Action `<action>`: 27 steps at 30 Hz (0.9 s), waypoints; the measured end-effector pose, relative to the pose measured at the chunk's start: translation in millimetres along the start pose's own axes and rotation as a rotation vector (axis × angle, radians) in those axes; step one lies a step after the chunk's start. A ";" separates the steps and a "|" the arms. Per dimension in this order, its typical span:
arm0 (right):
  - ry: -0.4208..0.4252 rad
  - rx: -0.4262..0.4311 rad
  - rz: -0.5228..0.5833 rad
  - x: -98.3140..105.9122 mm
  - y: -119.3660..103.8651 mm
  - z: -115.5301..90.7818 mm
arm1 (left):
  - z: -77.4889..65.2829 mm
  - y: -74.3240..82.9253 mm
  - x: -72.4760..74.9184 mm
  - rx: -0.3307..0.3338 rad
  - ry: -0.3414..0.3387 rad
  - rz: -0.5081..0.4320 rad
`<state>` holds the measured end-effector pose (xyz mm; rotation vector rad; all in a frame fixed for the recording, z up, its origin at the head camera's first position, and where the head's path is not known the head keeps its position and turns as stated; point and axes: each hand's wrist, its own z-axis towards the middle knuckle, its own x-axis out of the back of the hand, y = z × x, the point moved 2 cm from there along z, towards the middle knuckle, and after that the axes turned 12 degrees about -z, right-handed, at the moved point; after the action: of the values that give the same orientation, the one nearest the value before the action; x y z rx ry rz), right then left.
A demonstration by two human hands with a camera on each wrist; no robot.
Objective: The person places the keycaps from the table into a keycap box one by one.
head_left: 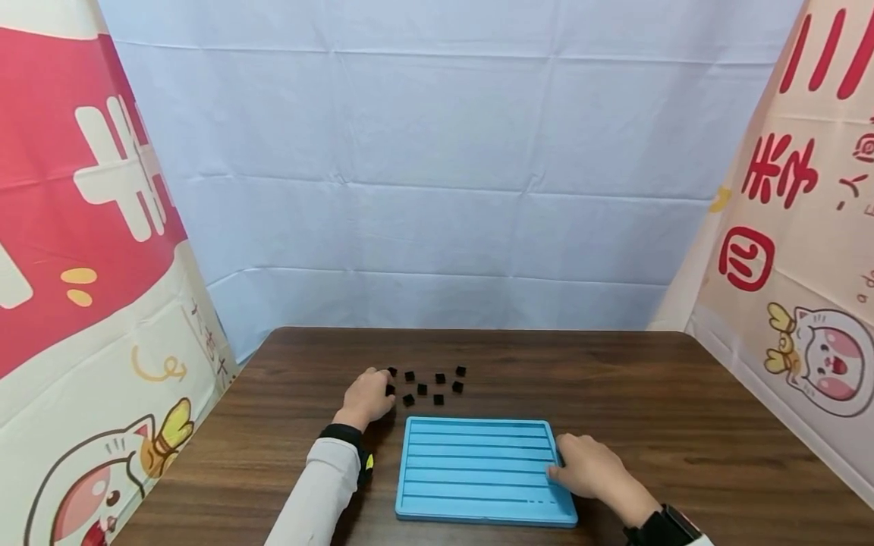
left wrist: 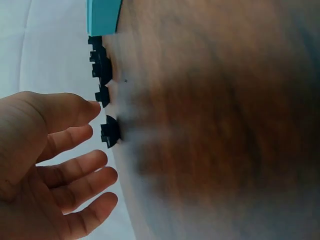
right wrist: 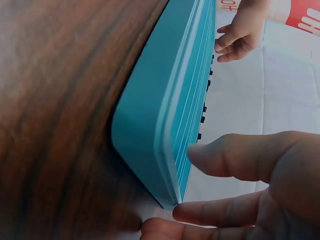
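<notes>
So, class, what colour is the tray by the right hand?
The tray is light blue; the head view shows it best.

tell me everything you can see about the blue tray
The tray is light blue, shallow and rectangular, with rounded corners, a raised rim and long parallel rows inside; it looks like plastic. Its rows are empty. It lies flat on the brown table, nearer the person than the small black blocks. The right hand holds its right edge, thumb over the rim.

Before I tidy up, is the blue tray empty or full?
Empty: the blue tray shows bare from above; the black pieces lie beyond it.
</notes>
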<state>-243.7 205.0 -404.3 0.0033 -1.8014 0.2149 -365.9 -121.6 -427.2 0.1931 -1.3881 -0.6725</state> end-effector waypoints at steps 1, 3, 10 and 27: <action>-0.002 -0.001 0.003 -0.7 0.1 -2.0 | 0.4 -0.6 -0.6 0.005 -0.005 -0.004; -0.002 -0.005 0.005 -2.1 0.4 -5.8 | 1.0 -1.6 -1.2 0.011 -0.011 -0.014; -0.006 -0.024 -0.008 -4.9 1.1 -14.4 | 1.6 -0.8 1.5 0.004 -0.067 -0.077; -0.064 -0.054 -0.048 -14.2 1.9 -15.1 | 8.4 0.4 6.8 0.055 -0.126 -0.108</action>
<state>-225.9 207.5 -414.9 0.0159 -1.8677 0.1331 -373.5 -122.8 -419.6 0.2752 -1.5259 -0.7466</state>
